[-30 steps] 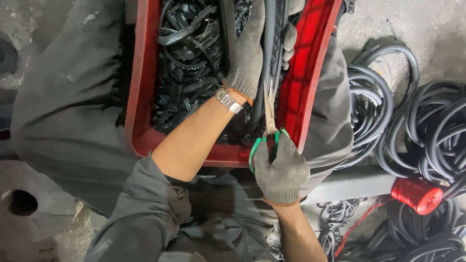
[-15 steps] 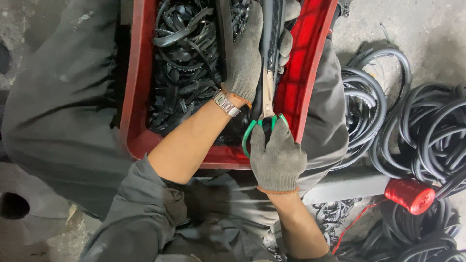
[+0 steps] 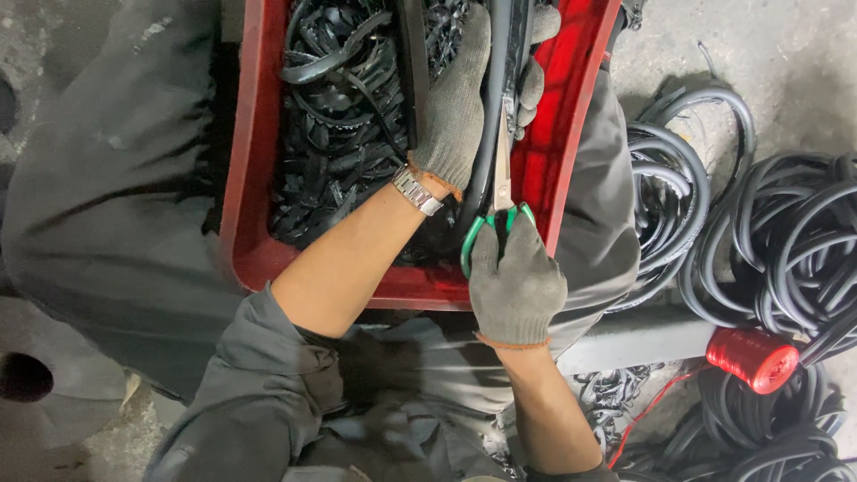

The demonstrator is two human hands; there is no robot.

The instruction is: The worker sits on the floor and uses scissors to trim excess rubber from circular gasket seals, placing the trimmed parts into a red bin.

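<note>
Head view. Black rubber strip [image 3: 493,107]: running lengthwise between both hands, above the right, beside the left palm. Left hand [image 3: 460,103], grey knit glove, is closing around the strip. Right hand [image 3: 516,281], gloved, is gripping green-handled scissors [image 3: 500,201], blades lying along the strip. Strip: long, narrow, dull black. Red crate [image 3: 245,223], under both hands, is holding tangled black rubber offcuts [image 3: 344,134].

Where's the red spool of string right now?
In the head view the red spool lies on the floor at lower right, outside the red crate, among the black hose coils, to the right of the right hand holding the scissors.
</note>
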